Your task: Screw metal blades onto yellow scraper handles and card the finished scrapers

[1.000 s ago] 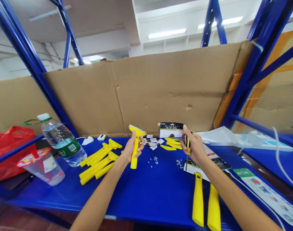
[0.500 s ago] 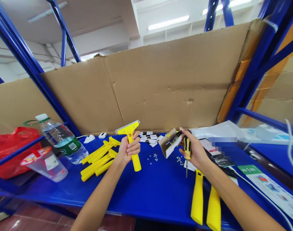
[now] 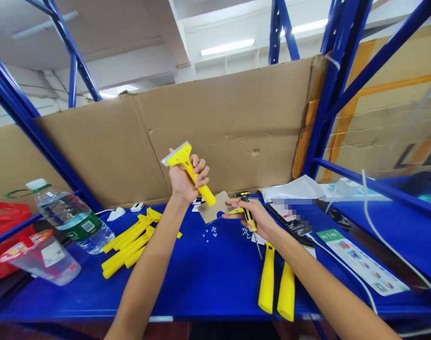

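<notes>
My left hand (image 3: 189,177) is wrapped around the handle of a yellow scraper (image 3: 201,189), raised above the table, its metal-edged head (image 3: 176,156) pointing up and left. A yellow-and-black screwdriver (image 3: 249,217) sits in my right hand (image 3: 256,215), shaft pointing down. The fingers of that hand reach to the edge of a brown cardboard piece (image 3: 213,208) with a notch; whether they grip it I cannot tell. Below it lie small nuts (image 3: 213,231) and little screws (image 3: 246,233). Two yellow handles (image 3: 267,283) rest under my right forearm.
Several yellow scraper parts (image 3: 130,245) lie left of my left arm. Farther left are a large water bottle (image 3: 77,219), a plastic cup (image 3: 56,259) and a red bag (image 3: 8,222). A white cable (image 3: 346,269) and a printed sheet (image 3: 364,264) lie right. Cardboard (image 3: 219,127) stands behind.
My left hand has lifted the scraper and tilted it. My right hand has moved left and turned, and the cardboard piece now shows its plain brown side. The view has swung right.
</notes>
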`<state>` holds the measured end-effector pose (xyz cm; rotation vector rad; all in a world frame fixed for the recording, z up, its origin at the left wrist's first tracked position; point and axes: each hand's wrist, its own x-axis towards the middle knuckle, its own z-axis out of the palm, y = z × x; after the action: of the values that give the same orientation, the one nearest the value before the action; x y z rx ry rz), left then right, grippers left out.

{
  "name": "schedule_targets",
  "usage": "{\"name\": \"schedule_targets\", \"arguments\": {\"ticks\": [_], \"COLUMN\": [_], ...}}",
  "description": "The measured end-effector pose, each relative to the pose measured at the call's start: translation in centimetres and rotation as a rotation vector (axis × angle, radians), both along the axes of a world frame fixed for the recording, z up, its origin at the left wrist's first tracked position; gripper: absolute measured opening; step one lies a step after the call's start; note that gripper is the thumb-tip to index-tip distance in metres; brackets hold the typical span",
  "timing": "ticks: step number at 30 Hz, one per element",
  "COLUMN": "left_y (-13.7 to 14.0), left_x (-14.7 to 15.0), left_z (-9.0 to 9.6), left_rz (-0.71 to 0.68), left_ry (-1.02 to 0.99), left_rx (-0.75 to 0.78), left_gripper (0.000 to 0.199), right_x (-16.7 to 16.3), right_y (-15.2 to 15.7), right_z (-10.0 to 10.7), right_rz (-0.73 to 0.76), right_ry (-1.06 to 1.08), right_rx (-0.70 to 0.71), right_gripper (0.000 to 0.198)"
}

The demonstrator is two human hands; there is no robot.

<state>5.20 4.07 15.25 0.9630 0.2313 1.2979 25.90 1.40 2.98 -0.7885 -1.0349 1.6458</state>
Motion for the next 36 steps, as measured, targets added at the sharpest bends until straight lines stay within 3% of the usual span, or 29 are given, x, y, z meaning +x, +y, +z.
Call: {"name": "schedule_targets", "arguments": {"ticks": [7, 13, 16, 19, 21, 27, 31, 36], "left_y": [2.4, 3.0, 3.1, 3.3, 3.4, 4.2, 4.7, 4.9], "left_x": [2.3, 3.1, 3.1, 3.2, 3.5, 5.0, 5.6, 5.7], "left_z": [-3.5, -4.4, -4.6, -4.9, -5.1, -6.4, -7.4, -7.9], "left_rz": [-0.234, -0.260, -0.194, -0.090, -0.030, 0.125, 0.227, 0.400], "left_ry": [0.134, 0.087, 0.059, 0.081, 0.127, 0.173, 0.197, 0.097], "left_rx": [-0.094, -0.101, -0.048, 0.018, 0.057, 0.108, 0.171, 0.206], "left_gripper": [0.065, 0.070, 0.068, 0.052, 0.042, 0.050, 0.057, 0.058], "right_x": [0.8, 1.1, 1.1, 1.3, 1.4, 0.8, 0.5, 0.2], "right_y": [0.8, 1.7, 1.8, 1.7, 1.6, 1.4, 1.4, 1.0], "right_z": [0.1, -0.6, -0.4, -0.3, -0.3, -1.0, -1.3, -1.0], "right_rz": [0.066, 0.144, 0.143, 0.150, 0.154, 0.022, -0.104, -0.069], "right_ry": [0.021, 0.084, 0.136, 0.162, 0.158, 0.036, -0.013, -0.117], "right_rx": [-0.066, -0.201, -0.306, -0.316, -0.267, 0.023, 0.085, 0.083], "right_gripper": [0.014, 0.012, 0.023, 0.015, 0.008, 0.046, 0.062, 0.047]}}
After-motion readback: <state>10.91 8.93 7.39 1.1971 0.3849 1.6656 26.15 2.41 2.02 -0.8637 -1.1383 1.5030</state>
